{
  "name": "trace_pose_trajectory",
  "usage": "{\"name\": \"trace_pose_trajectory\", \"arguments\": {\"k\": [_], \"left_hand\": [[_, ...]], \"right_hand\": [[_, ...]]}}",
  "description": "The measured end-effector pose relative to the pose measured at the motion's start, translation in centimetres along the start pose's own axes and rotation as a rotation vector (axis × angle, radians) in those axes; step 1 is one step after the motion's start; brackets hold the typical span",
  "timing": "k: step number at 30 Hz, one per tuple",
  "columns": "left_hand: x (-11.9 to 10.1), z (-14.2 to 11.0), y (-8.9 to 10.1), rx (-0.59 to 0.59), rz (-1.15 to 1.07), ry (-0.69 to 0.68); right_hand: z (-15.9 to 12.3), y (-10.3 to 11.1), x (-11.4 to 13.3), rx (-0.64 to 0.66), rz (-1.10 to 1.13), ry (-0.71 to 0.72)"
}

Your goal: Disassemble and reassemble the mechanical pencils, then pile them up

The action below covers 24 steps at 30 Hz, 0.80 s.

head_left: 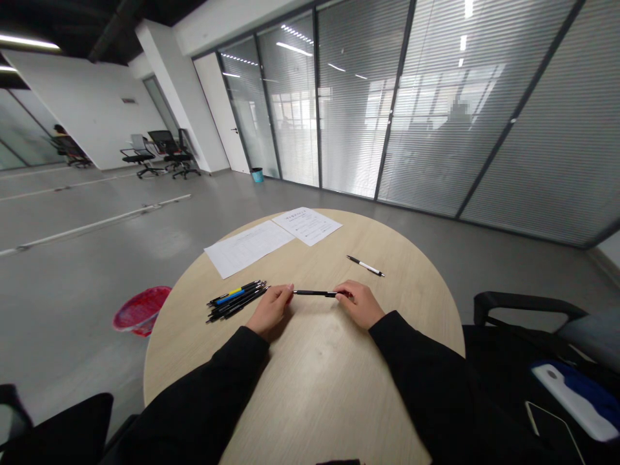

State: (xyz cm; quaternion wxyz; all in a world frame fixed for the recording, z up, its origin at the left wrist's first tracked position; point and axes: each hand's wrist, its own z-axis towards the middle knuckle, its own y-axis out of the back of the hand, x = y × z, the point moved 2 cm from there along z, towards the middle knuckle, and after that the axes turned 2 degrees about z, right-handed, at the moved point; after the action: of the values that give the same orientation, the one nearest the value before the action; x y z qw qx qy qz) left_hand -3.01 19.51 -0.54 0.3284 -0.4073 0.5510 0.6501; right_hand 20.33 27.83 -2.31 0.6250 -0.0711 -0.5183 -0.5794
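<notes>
A black pen [314, 293] lies level just above the round wooden table [310, 374], held at both ends. My left hand [271, 310] pinches its left end, my right hand [359, 303] grips its right end; both hands rest on the tabletop. Left of my left hand lies a bundle of several pens [236, 299], mostly black, one blue and yellow. A single white and black pen [365, 265] lies apart, beyond my right hand.
Two printed paper sheets [271, 239] lie at the table's far edge. A red basket [140, 310] sits on the floor to the left. A black chair armrest [527, 305] and a phone [574, 400] are at the right. Office chairs stand far back left.
</notes>
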Motion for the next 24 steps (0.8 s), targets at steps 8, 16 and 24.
{"name": "trace_pose_trajectory", "arguments": {"k": [8, 16, 24], "left_hand": [[-0.5, -0.2, 0.2, 0.05, -0.01, -0.107], [-0.9, -0.4, 0.0, 0.012, -0.024, -0.11], [-0.4, -0.3, -0.1, 0.041, 0.07, -0.031]], "right_hand": [[0.0, 0.2, -0.1, -0.012, 0.005, -0.027], [0.0, 0.1, -0.2, -0.016, 0.011, -0.014], [-0.1, 0.1, -0.2, -0.023, 0.015, 0.012]]}}
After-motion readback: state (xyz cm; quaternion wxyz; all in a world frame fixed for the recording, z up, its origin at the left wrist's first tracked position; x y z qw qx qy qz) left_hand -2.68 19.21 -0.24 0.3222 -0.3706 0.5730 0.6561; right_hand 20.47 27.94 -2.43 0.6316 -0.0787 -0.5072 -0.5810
